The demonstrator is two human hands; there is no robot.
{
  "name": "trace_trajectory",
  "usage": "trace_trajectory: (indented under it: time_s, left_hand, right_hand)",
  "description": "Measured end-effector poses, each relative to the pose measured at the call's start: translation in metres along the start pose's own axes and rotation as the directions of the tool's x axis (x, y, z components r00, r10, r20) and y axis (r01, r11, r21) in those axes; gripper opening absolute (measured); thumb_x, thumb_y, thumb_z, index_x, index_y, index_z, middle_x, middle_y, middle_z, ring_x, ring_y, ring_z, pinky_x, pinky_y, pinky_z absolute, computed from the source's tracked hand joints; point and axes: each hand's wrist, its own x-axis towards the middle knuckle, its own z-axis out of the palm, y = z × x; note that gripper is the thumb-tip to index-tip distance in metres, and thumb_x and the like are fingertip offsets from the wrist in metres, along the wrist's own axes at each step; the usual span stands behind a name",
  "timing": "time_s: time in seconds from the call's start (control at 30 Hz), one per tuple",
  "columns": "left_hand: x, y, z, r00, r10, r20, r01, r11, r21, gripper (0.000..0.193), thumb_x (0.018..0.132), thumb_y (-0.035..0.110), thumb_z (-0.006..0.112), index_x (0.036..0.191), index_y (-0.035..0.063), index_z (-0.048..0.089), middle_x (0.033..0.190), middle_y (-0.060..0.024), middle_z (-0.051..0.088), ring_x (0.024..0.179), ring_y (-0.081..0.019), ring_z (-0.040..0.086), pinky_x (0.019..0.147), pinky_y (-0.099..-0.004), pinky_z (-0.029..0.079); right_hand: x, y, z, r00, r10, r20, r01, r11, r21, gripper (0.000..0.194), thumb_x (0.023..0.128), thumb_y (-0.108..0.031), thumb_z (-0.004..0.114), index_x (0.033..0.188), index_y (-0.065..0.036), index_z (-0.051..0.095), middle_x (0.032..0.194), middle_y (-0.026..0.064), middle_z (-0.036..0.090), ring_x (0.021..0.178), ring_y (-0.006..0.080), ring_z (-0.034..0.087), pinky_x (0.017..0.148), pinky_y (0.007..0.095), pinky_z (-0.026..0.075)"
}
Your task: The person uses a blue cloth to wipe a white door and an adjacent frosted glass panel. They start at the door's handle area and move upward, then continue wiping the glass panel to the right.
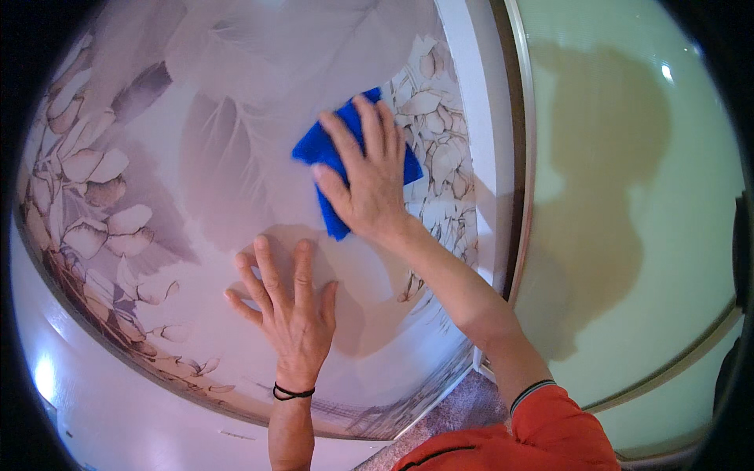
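My right hand [374,171] presses a folded blue cloth [309,147] against a large pale surface [218,318] printed with leaves and flowers. Its fingers spread over the cloth, whose corners stick out on both sides of the hand. Lower and to the left, my left hand [294,312] rests on the same printed surface with its fingers apart and nothing in it. A thin black band circles that wrist. Printed petals and stems run along both sides of the surface.
A white strip [480,135] and a dark brown frame edge [512,176] border the printed surface on the right. Beyond stands a pale green translucent panel [677,235] bearing a shadow. Speckled floor [459,400] shows below, and a glossy white surface [118,406] lies at lower left.
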Motion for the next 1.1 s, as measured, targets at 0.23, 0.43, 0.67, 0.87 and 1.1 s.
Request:
trace_trajectory:
  time_s: [0.23, 0.43, 0.67, 0.87, 1.1]
  left_hand:
    - [0.000, 0.009, 0.020, 0.998, -0.029, -0.051, 0.029, 1.000, -0.005, 0.079, 0.091, 0.046, 0.080, 0.162, 0.0259, 0.050, 0.176, -0.0284, 0.019, 0.163, -0.0506, 0.010, 0.126, -0.0693, -0.003]
    - [0.002, 0.016, 0.021, 0.999, -0.032, -0.041, 0.031, 0.999, -0.027, 0.082, 0.091, 0.047, 0.081, 0.163, 0.0258, 0.049, 0.177, -0.0271, 0.019, 0.164, -0.0502, 0.007, 0.127, -0.0682, -0.005]
    - [0.002, 0.014, 0.020, 0.996, -0.043, -0.082, 0.041, 0.999, -0.033, 0.088, 0.084, 0.045, 0.087, 0.162, 0.0272, 0.050, 0.177, -0.0241, 0.019, 0.165, -0.0462, 0.008, 0.127, -0.0675, -0.005]
    - [0.014, 0.027, 0.021, 0.996, -0.072, -0.044, 0.071, 0.997, -0.033, 0.101, 0.075, 0.042, 0.094, 0.163, 0.0286, 0.047, 0.178, -0.0235, 0.018, 0.166, -0.0453, 0.006, 0.127, -0.0668, -0.008]
    - [0.017, 0.039, 0.026, 0.996, -0.074, -0.059, 0.071, 0.997, -0.042, 0.102, 0.073, 0.034, 0.096, 0.163, 0.0252, 0.049, 0.178, -0.0231, 0.017, 0.166, -0.0452, 0.005, 0.126, -0.0705, 0.001]
  right_hand:
    - [-0.044, 0.044, -0.025, 0.952, -0.228, 0.206, 0.221, 0.974, 0.057, 0.062, 0.092, -0.048, 0.072, 0.150, -0.028, 0.062, 0.166, 0.0180, 0.038, 0.153, 0.0498, 0.029, 0.120, 0.0723, 0.022]
    - [-0.023, 0.073, -0.024, 1.000, -0.017, -0.001, 0.017, 1.000, -0.012, 0.063, 0.100, -0.054, 0.061, 0.153, -0.020, 0.057, 0.165, 0.0237, 0.035, 0.151, 0.0527, 0.028, 0.118, 0.0708, 0.020]
    - [-0.019, 0.024, -0.005, 0.997, -0.048, 0.053, 0.047, 0.999, 0.012, 0.063, 0.097, -0.053, 0.065, 0.153, -0.025, 0.058, 0.169, 0.0228, 0.031, 0.151, 0.0557, 0.028, 0.114, 0.0779, 0.023]
    - [-0.086, 0.054, -0.023, 0.949, -0.225, 0.223, 0.203, 0.972, 0.114, 0.064, 0.086, -0.050, 0.078, 0.146, -0.035, 0.063, 0.168, 0.0129, 0.037, 0.157, 0.0456, 0.025, 0.120, 0.0746, 0.021]
    - [-0.074, 0.099, -0.035, 0.998, -0.004, 0.067, 0.001, 0.999, 0.036, 0.061, 0.098, -0.051, 0.064, 0.151, -0.022, 0.061, 0.168, 0.0212, 0.033, 0.153, 0.0529, 0.026, 0.116, 0.0740, 0.022]
